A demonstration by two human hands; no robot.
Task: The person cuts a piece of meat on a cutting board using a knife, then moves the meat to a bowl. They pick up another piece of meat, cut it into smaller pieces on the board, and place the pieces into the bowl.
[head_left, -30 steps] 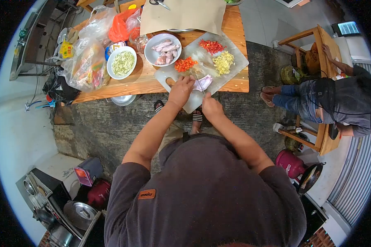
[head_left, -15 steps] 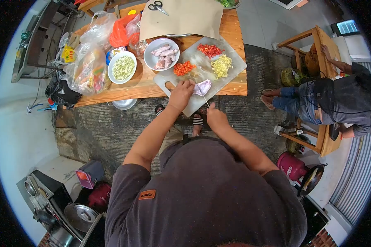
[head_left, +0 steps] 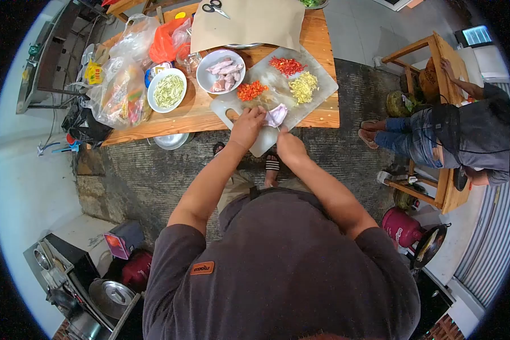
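My left hand is closed on the left end of a pale pinkish meat piece lying on the cutting board. My right hand, fingers wrapped round a knife whose handle is hidden, is just below the meat; only a little of the blade shows. Chopped orange-red pieces, sliced red pieces and chopped pale yellow pieces lie in separate piles on the board. To its left, a white bowl holds several more meat pieces.
A bowl of pale green slices and plastic bags are at the table's left. Scissors lie on brown paper at the back. Another person is at a wooden table on the right.
My right hand has moved up and slightly left, closer to the meat, and less of the knife blade shows. My left hand stays at the meat's left end.
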